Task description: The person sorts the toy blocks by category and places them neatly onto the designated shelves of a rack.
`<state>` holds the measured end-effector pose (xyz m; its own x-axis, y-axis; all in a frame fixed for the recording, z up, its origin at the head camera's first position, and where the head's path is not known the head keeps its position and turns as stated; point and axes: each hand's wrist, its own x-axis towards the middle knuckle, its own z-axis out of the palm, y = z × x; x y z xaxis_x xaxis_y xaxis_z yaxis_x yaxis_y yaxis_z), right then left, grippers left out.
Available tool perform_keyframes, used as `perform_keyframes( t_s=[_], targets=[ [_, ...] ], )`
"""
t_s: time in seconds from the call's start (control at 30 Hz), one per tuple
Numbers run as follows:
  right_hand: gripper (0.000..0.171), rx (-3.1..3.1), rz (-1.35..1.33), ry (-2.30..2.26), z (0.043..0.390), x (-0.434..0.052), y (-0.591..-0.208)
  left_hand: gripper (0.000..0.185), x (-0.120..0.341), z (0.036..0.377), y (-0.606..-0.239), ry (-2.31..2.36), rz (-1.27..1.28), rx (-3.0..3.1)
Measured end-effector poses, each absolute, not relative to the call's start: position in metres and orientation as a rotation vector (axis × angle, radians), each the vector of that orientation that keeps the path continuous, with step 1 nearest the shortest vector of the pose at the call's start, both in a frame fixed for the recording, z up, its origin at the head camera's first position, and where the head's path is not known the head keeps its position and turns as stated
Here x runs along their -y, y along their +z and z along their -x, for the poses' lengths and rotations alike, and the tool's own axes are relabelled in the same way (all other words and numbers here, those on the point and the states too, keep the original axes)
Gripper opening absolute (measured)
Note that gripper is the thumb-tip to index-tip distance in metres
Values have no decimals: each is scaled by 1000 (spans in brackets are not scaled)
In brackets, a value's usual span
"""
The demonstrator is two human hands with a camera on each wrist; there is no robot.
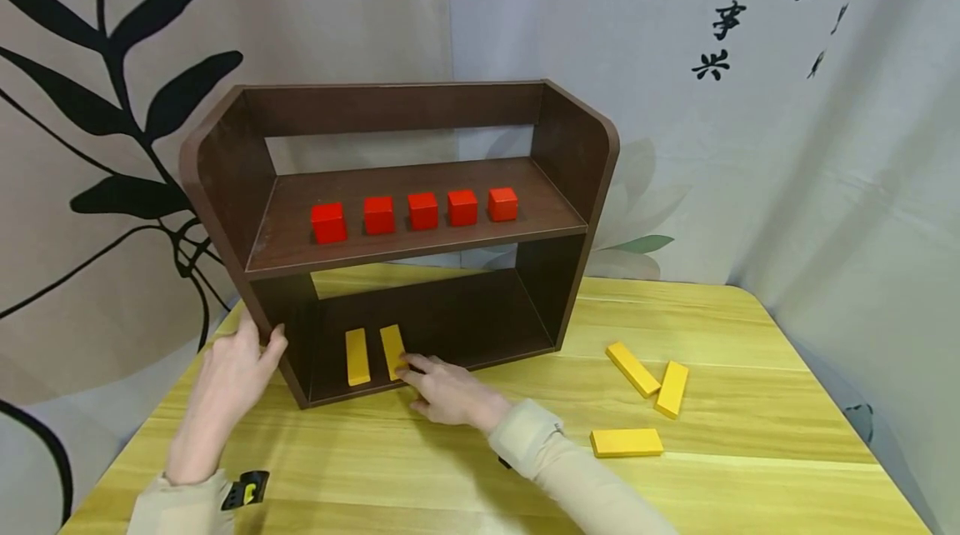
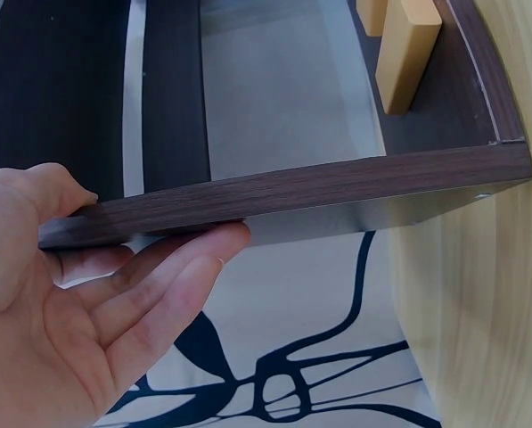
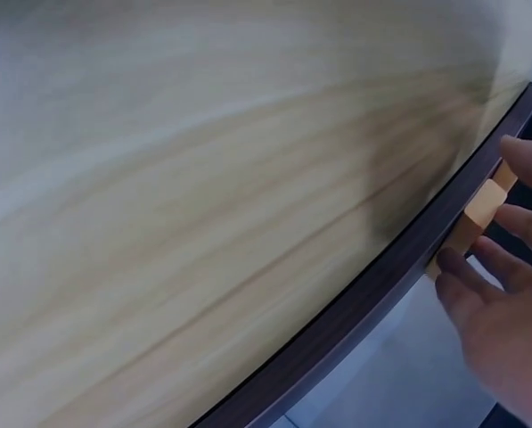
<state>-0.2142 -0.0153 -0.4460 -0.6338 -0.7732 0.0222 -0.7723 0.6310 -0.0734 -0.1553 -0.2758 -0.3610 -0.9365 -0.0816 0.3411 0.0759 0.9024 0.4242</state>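
Note:
A dark brown two-tier shelf (image 1: 420, 258) stands on the table in the head view. My left hand (image 1: 238, 364) grips its left side panel (image 2: 292, 192), thumb on the inner face and fingers along the outer. Two yellow blocks are in the lower tier, a left one (image 1: 357, 357) and a right one (image 1: 392, 350). My right hand (image 1: 450, 389) holds the right block between thumb and fingertips at the shelf's front. The right wrist view shows those fingers around the block (image 3: 481, 209), partly hiding it. Several red cubes (image 1: 423, 211) sit in a row on the upper tier.
Three more yellow blocks lie on the wooden table (image 1: 720, 468) to the right: one slanted (image 1: 632, 368), one beside it (image 1: 672, 389), and one nearer the front (image 1: 627, 442). Printed curtains (image 1: 787, 160) hang behind the table.

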Motion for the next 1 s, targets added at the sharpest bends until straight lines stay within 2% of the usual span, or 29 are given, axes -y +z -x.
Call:
perform_keyframes(
  t_s=[0.57, 1.0],
  targets=[
    [59, -2803, 1262, -111, 213, 18, -448, 45, 276, 156, -362, -621, -5, 2707],
    [57, -2794, 1264, -165, 214, 11, -446, 44, 276, 156, -362, -616, 8, 2708]
  ],
)
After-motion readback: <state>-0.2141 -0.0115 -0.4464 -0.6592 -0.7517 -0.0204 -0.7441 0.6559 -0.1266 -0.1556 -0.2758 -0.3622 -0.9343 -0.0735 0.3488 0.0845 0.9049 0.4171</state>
